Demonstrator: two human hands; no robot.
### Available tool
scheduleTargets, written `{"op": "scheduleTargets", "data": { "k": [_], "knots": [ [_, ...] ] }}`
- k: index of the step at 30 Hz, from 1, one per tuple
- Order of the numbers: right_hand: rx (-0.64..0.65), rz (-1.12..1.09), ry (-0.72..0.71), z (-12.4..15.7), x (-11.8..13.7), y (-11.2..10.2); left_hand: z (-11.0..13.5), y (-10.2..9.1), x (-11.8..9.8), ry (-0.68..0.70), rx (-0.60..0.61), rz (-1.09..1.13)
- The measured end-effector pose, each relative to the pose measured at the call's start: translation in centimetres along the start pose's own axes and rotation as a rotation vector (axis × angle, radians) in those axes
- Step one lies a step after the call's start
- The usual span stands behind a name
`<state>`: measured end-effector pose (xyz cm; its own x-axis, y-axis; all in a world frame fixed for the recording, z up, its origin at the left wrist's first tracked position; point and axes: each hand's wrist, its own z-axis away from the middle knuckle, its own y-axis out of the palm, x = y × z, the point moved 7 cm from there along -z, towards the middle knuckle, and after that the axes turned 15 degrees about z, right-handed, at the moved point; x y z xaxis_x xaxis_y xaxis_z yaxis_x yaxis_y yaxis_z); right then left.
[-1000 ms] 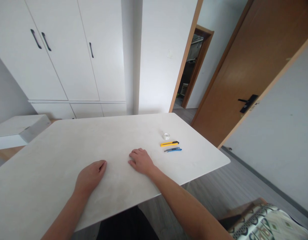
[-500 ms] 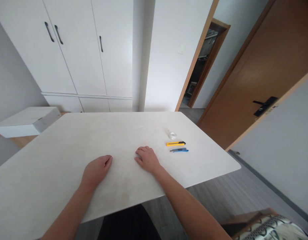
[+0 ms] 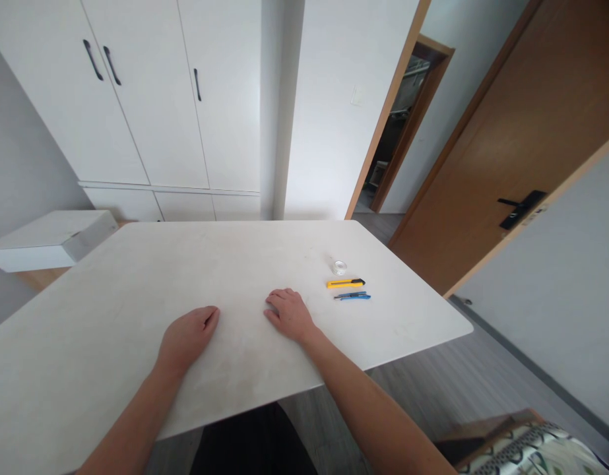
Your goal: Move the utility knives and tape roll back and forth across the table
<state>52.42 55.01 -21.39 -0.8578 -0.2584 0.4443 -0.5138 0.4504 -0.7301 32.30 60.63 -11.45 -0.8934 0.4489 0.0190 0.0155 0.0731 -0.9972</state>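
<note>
My left hand point(image 3: 189, 340) rests on its side on the white table point(image 3: 225, 257), its fingers curled in and the thumb lying along them; nothing shows in it. To its right, my right hand point(image 3: 290, 315) lies palm down on the tabletop with the fingers slightly bent and the thumb apart, holding nothing. Beyond it to the right are a yellow utility knife point(image 3: 344, 284) with a black end and a slim blue pen-like tool point(image 3: 352, 296), side by side. A small roll of clear tape point(image 3: 339, 267) lies just behind them. Neither hand touches these things.
A white box point(image 3: 51, 237) stands past the table's left edge. White cupboards point(image 3: 160, 99) with dark handles line the far wall. At the right is a brown wooden door point(image 3: 497, 145), and a patterned cloth point(image 3: 542, 452) shows at the lower right.
The whole view has shifted very slightly. Both hands and the things on the table stay where they were.
</note>
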Motion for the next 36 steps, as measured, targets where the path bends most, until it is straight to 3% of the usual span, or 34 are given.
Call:
{"op": "scheduleTargets", "data": {
  "k": [36],
  "knots": [
    [-0.003, -0.004, 0.0, 0.0, -0.1, 0.12, 0.11, -0.31, -0.15, -0.015, -0.003, 0.043]
  ]
}}
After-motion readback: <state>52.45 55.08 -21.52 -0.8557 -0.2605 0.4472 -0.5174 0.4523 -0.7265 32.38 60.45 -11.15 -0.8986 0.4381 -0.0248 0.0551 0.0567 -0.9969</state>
